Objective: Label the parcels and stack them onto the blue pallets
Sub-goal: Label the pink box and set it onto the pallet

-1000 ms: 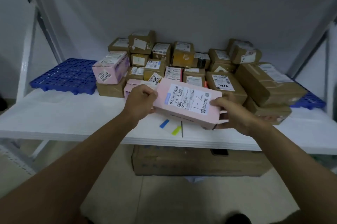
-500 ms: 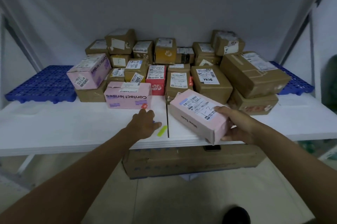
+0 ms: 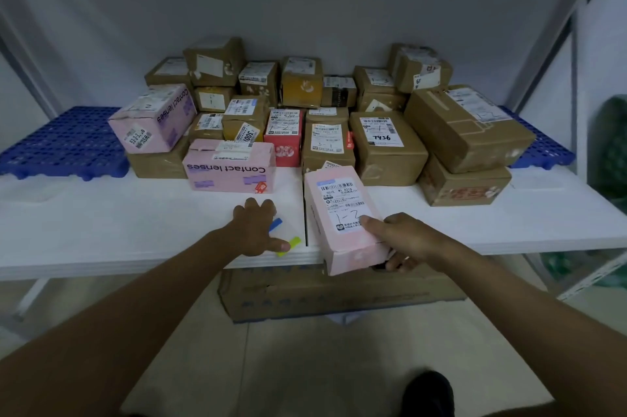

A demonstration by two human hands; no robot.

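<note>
My right hand grips the near end of a small pink parcel whose white shipping label reads "1-2"; the parcel rests on the white shelf's front edge and sticks out over it. My left hand lies flat on the shelf with fingers spread, over a blue label strip and a yellow label strip. A pile of brown and pink parcels fills the back middle of the shelf. One blue pallet lies at the left, another blue pallet at the right, partly under parcels.
The white shelf has a seam down its middle. A pink "Contact lenses" box stands just beyond my left hand. A large flat cardboard box lies on the floor under the shelf. Slanted shelf posts rise at both sides.
My left hand let go of the pink parcel and dropped onto the coloured label strips. My right hand turned the parcel lengthwise and lowered it onto the shelf's front edge.
</note>
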